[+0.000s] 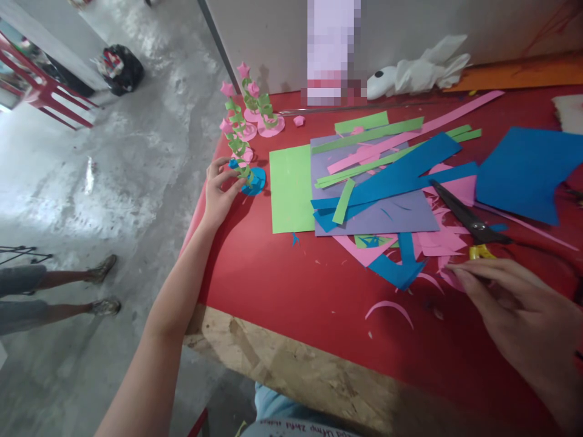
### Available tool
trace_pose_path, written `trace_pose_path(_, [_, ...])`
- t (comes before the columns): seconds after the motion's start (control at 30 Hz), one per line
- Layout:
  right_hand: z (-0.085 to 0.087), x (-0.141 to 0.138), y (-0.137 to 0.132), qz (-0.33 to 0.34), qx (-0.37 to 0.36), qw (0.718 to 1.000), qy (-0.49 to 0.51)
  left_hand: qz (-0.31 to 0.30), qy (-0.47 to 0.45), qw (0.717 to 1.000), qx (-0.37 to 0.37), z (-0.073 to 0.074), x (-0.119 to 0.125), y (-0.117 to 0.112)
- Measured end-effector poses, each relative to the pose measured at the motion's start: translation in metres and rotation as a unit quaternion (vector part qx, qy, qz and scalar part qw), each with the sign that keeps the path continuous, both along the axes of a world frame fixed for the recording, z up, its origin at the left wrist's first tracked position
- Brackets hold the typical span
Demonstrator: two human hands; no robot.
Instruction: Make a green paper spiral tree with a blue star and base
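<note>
Looks like the positioning step tbh: left hand [220,193]'s fingers curl around the blue-based paper flower [258,181] near the worktop [273,273]'s left edge, can't tell if gripping, right hand [523,303]'s fingertips pinched together, so next probably wants a light touch.

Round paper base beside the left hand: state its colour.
The base is blue, clearest in the head view.
</note>
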State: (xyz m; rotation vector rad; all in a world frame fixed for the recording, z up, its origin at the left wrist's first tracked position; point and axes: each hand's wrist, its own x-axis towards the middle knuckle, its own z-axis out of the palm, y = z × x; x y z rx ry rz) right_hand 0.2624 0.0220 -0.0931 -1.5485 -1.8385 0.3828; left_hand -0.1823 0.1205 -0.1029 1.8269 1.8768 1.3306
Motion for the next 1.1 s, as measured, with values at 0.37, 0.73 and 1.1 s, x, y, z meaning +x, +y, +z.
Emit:
trace_pose_path(0.37, [0.000,-0.001,0.001,0.003,-0.011,1.000,-0.004,-0.004,-0.003,1.000,0.002,0.000,0.001,0.000])
trace_pose_path(0.73, [0.001,0.000,-0.004,-0.006,0.026,1.000,0.006,-0.030,-0.115,0.993,0.007,0.010,0.008,-0.001])
trace_pose_path(1.1, [0.070,-0.072,0.020,0.099,-0.249,0.930,0.254,-0.246,-0.189,0.950,0.041,0.077,0.116,-0.041])
